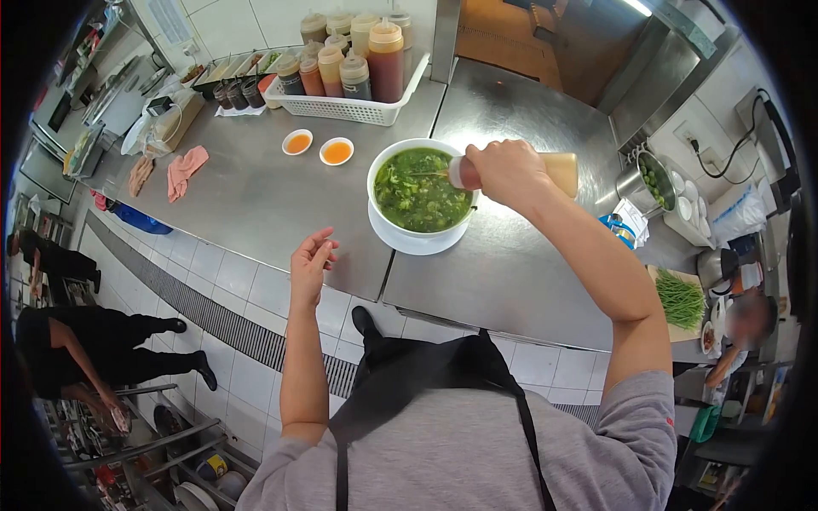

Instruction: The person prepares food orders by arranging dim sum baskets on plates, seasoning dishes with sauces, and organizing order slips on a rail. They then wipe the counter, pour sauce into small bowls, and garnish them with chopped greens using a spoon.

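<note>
A white bowl [407, 241] of green soup with greens stands on a white plate on the steel counter [256, 196]. My right hand [504, 170] grips a squeeze bottle [562, 173] laid sideways, its nozzle over the bowl and a thin stream running into the soup. My left hand [312, 264] hovers at the counter's near edge, fingers loosely apart, holding nothing.
Two small sauce dishes [317, 146] sit left of the bowl. A white basket [345, 108] of squeeze bottles stands at the back. Pink cloths [184, 169] lie left. A cutting board with green beans [681, 300] is at right. Other people work at left and right.
</note>
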The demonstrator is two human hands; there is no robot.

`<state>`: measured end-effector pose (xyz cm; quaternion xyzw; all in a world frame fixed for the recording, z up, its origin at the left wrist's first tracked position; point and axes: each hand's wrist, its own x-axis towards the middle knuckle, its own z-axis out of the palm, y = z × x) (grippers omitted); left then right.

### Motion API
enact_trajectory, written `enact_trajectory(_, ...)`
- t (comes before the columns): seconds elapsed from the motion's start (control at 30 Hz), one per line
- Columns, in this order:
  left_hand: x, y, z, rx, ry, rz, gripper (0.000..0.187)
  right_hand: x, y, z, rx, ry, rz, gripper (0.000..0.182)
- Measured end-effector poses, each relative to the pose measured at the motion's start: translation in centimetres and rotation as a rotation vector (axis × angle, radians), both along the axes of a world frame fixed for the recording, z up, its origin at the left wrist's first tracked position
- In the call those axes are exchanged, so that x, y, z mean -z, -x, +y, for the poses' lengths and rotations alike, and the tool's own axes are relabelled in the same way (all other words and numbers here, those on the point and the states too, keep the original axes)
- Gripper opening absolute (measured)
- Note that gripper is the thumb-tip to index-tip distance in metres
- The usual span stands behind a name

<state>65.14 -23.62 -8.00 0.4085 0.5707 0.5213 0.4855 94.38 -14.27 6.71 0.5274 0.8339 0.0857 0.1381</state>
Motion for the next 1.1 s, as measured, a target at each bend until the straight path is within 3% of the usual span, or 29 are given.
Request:
enact_trajectory(0.13,-0.1,-0.3,-0.4,0.013,-0.005,-0.004,0.026,-2.1,0.5,-2.4,-0.084,-0.038,0.000,0.028)
enact_trajectory(0.23,0.1,0.1,-1.0,0.001,0.011,0.005,0.026,-2.4,-2.1,-3.7,-0.091,-0.061,-0.020,0.017)
enact_trajectory(0.33,0.4,0.3,-1.0,0.002,0.039,-0.005,0.026,-0.3,-4.7,-4.0,0.076,0.070,0.001,0.041)
enact_trajectory(0.37,0.6,0.4,-1.0,0.011,0.053,-0.006,0.025,0.1,-5.2,-4.1,0.069,0.069,-0.007,0.041)
enact_trajectory(0.43,0.3,0.2,-0.6,0.027,0.054,-0.001,0.025,0.5,-5.7,-4.1,0.080,0.235,0.364,0.054)
enact_trajectory(0.47,0.2,0.2,-0.1,0.050,0.056,0.010,0.025,0.8,-5.7,-4.1,0.057,0.225,0.353,0.054)
enact_trajectory(0.53,0.5,0.6,0.8,0.061,0.062,-0.006,0.025,1.1,-5.0,-3.6,0.057,0.307,0.852,0.064)
enact_trajectory(0.57,0.6,1.0,1.6,0.101,0.084,-0.012,0.025,1.2,-4.2,-2.5,0.031,0.289,0.842,0.064)
enact_trajectory(0.63,0.6,2.0,3.5,0.137,0.060,-0.046,0.024,1.6,-2.3,0.2,-0.030,0.391,1.373,0.065)
enact_trajectory(0.73,-0.2,4.3,6.2,0.220,0.029,-0.085,0.024,0.0,3.2,7.0,0.133,0.294,1.862,0.040)
enact_trajectory(0.77,-0.8,5.6,7.2,0.256,0.006,-0.097,0.024,-1.8,5.5,9.7,0.095,0.179,1.897,0.039)
enact_trajectory(0.8,-1.2,7.2,7.8,0.260,-0.004,-0.094,0.024,-4.6,8.8,11.4,-0.010,0.275,2.062,0.041)
enact_trajectory(0.87,-2.1,10.3,9.1,0.366,-0.055,-0.012,0.023,-7.7,13.5,18.0,-0.052,-0.139,2.027,0.050)
enact_trajectory(0.97,-3.4,16.8,10.6,0.385,-0.060,0.128,0.023,-11.1,20.1,25.3,-0.064,-0.190,2.140,0.056)
enact_trajectory(1.03,-2.2,21.6,12.4,0.327,-0.068,0.159,0.023,-11.0,23.9,29.6,-0.054,-0.233,2.232,0.056)
enact_trajectory(1.1,-1.5,25.5,13.6,0.270,-0.061,0.182,0.023,-9.3,27.5,33.3,-0.032,-0.270,2.138,0.057)
